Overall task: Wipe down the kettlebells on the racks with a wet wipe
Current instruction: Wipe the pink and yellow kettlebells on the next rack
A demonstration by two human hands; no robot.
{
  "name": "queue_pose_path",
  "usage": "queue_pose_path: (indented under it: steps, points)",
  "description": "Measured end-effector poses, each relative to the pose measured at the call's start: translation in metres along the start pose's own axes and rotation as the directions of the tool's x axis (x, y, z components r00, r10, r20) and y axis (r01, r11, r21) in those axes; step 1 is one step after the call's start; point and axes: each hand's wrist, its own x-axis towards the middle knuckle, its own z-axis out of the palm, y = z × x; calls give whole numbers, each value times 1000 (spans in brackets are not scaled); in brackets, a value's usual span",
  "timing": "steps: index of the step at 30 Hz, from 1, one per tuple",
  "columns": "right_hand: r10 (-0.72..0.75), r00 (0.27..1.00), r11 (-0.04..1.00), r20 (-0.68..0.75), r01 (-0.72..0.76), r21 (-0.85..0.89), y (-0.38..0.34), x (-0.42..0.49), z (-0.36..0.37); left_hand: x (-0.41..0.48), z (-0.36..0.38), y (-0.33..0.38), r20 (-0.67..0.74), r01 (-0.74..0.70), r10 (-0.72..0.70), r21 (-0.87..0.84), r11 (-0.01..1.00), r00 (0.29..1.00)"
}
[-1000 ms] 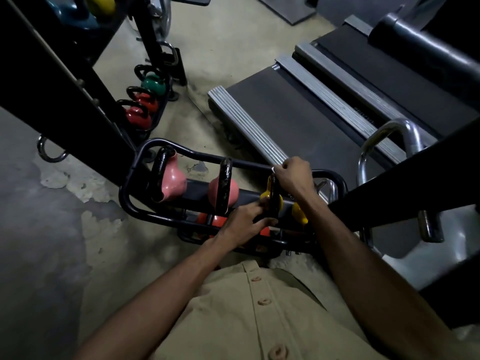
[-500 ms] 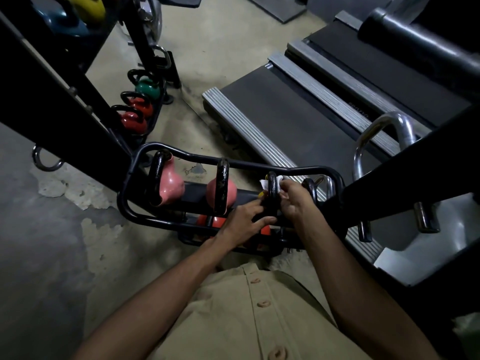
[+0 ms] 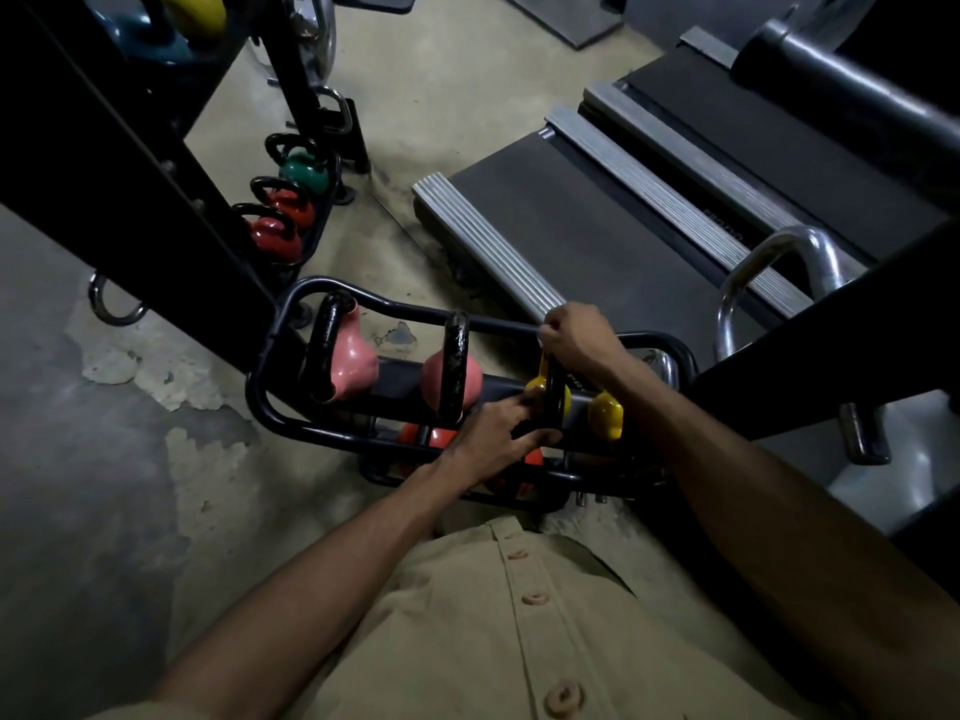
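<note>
My right hand [image 3: 582, 340], just right of the frame's centre, is curled into a fist over the far end of the yellow kettlebell's [image 3: 535, 387] black handle, gripping it from above. The wet wipe is not plainly visible; I judge it is bunched inside that fist, so closing my fingers round the bar lets the cloth cover it all the way round.

My left hand [image 3: 493, 439] comes in from below with fingers fairly straight. The forefinger presses on the yellow body and the thumb sits by the handle's near end. That is a brace, probably so the bell does not rock or roll in the rack [image 3: 260, 387] while I rub. Both forearms rise from the bottom edge and meet over this one bell.

Two pink kettlebells [image 3: 353, 366] stand to its left on the same tier, with orange ones [image 3: 439, 439] below. Red and green kettlebells [image 3: 275, 236] sit on another rack at upper left.
</note>
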Motion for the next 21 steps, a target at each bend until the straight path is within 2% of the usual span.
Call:
queue_pose_path:
  steps: [3, 6, 9, 12, 15, 16, 18, 19, 20, 21]
  points:
    - [-108, 975, 943, 193, 162, -290, -10, 10, -5, 0, -2, 2, 24, 15, -15, 4, 1000, 1000]
    - [-212, 925, 809, 315, 347, -475, -22, 11, -8, -1, -2, 4, 57, 62, -63, 14, 998, 996]
    - [-262, 849, 666, 459, 503, -551, -25, 3, -7, -2, -2, 6, 36, 110, -111, 35, 993, 993]
    - [-282, 829, 649, 483, 536, -540, -23, -11, -6, -3, -3, 7, 39, 101, -102, 27, 995, 994]
    - [-343, 876, 704, 341, 479, -524, -13, -30, -7, -4, 1, 1, 38, 96, -93, -90, 991, 995]
    - [-367, 899, 770, 236, 437, -465, -5, -37, -5, -4, 2, 0, 37, 107, -103, -111, 988, 994]
    - [-342, 935, 926, -93, 318, -205, 10, -56, 5, -2, 3, -2, 13, 51, -51, -65, 997, 999]
    - [-238, 934, 970, -267, 241, -24, 13, -65, 13, -1, 3, -2, -3, 1, -1, -36, 999, 1000]
    - [-73, 925, 974, -374, 147, 172, 15, -72, 21, 0, 3, -1, -17, -36, 36, -24, 999, 999]
    - [122, 914, 920, -386, 41, 389, 15, -74, 29, 1, 3, -2, -20, -49, 48, -18, 999, 999]
